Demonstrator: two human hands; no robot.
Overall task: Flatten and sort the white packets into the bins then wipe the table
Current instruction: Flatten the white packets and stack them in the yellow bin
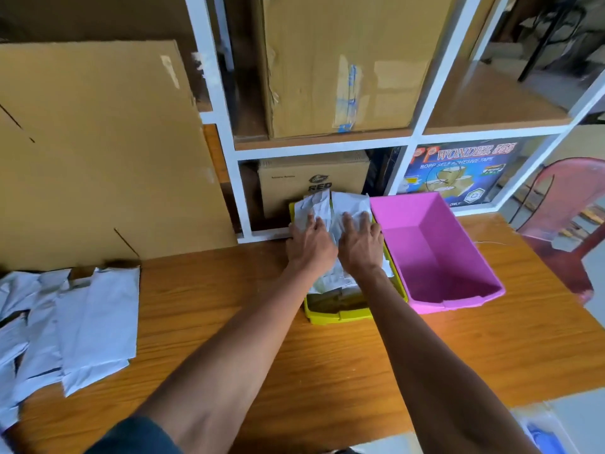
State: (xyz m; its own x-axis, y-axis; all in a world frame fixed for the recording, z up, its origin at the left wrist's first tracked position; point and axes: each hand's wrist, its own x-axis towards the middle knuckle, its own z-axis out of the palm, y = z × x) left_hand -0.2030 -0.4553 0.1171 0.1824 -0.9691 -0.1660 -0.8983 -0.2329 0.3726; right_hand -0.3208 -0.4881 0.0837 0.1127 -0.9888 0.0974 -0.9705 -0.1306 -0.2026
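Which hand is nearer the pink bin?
Right. The right hand presses packets in the yellow bin just beside the pink bin; the left hand lies farther left.

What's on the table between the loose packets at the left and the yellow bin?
Head view: only bare wooden table lies between the loose white packets and the yellow bin; the left forearm reaches across above it.

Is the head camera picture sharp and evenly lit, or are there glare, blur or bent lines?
Head view: daylight from the right, with glare on the orange wooden table beside the pink plastic bin; the white shelf frame leans, from wide-angle distortion; both hands, left and right, look fairly sharp; the white packets at the left edge look slightly soft.
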